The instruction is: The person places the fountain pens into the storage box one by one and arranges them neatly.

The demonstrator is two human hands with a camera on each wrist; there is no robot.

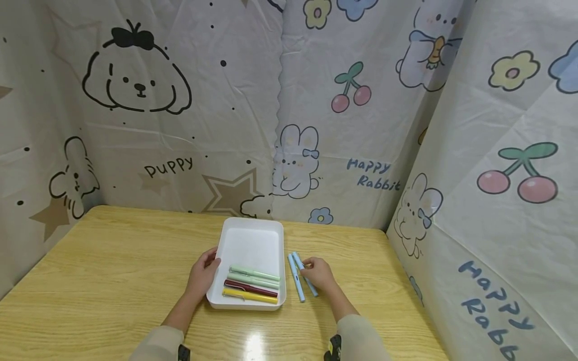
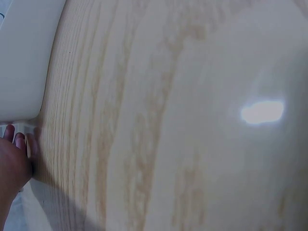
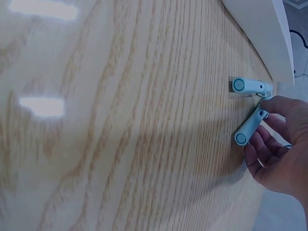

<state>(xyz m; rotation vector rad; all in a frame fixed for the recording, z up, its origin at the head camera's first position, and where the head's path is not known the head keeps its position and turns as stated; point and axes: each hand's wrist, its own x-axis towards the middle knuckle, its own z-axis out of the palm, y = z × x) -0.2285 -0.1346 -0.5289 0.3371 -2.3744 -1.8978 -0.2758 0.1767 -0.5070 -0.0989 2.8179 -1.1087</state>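
On the table in the head view is a shallow white tray (image 1: 250,240). My left hand (image 1: 203,273) holds its left rim, with the thumb at the edge and the fingers along the outer side. Near the tray's front lie two light green pens (image 1: 254,273), a dark red pen (image 1: 250,289) and a yellow pen (image 1: 250,296). Right of the tray, my right hand (image 1: 319,273) pinches a light blue pen (image 3: 250,128) between thumb and fingers, hiding its middle in the head view. A second light blue pen (image 1: 296,278) lies beside it, nearer the tray.
The wooden table (image 1: 126,260) extends on both sides of the tray. Printed curtains (image 1: 226,125) hang behind the table and along its sides. Light glares off the tabletop near its front.
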